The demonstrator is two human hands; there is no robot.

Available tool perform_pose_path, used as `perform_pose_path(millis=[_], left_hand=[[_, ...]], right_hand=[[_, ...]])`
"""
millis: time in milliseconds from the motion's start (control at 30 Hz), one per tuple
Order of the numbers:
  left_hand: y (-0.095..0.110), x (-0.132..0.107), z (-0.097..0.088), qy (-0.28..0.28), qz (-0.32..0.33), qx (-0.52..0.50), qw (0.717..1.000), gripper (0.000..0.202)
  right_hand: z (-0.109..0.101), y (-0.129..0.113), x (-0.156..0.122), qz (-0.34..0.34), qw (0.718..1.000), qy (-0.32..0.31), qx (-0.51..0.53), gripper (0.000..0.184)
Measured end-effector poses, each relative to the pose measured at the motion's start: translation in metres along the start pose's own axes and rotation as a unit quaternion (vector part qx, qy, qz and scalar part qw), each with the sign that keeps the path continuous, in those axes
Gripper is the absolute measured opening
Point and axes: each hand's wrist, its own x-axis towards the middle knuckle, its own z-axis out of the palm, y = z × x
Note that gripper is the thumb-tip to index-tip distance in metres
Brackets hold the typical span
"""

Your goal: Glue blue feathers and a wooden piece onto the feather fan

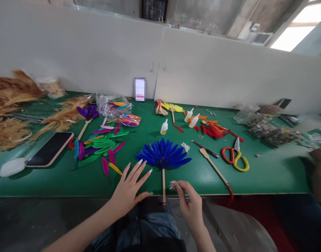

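Observation:
A fan of blue feathers (163, 154) on a thin wooden stick (164, 185) lies on the green table (267, 175) in front of me. My left hand (131, 187) rests flat at the table's front edge, left of the stick, with its fingers spread and nothing in it. My right hand (188, 201) sits just right of the stick, near the table edge, fingers curled and pinched together; what they hold, if anything, I cannot make out. Small white beads (185, 146) lie right of the blue feathers.
Loose coloured feathers (104, 145), a phone (50, 148), several glue bottles (164, 127), a wooden handle (213, 164), red-and-yellow scissors (236, 157) and red feathers (213, 129) lie about. Brown feathers (10, 105) pile at left. Another person's hand (319, 171) is at the right edge.

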Motion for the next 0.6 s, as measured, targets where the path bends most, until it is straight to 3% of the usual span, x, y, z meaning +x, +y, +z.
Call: perform_pose_path(millis=[100, 167, 300, 400, 500, 600], left_hand=[[-0.001, 0.000, -0.007, 0.001, -0.031, -0.081, 0.996, 0.051], [-0.003, 0.001, -0.017, 0.031, -0.088, -0.173, 0.981, 0.047], [-0.009, 0.001, -0.040, 0.089, -0.258, -0.355, 0.894, 0.028], [-0.013, -0.004, -0.054, 0.090, -0.326, -0.411, 0.847, 0.022], [-0.016, -0.018, -0.069, 0.058, -0.308, -0.403, 0.860, 0.027], [-0.024, -0.040, -0.083, -0.024, -0.274, -0.364, 0.890, 0.032]], right_hand=[[-0.001, -0.002, -0.003, 0.048, 0.998, -0.004, 0.030, 0.011], [-0.001, -0.005, -0.004, 0.096, 0.993, -0.011, 0.063, 0.012], [-0.002, -0.010, -0.002, 0.153, 0.980, -0.012, 0.123, 0.020], [-0.003, -0.012, 0.001, 0.166, 0.979, -0.012, 0.122, 0.020], [-0.005, -0.014, 0.001, 0.174, 0.979, 0.000, 0.109, 0.018], [-0.013, -0.014, 0.000, 0.166, 0.979, 0.015, 0.118, 0.021]])
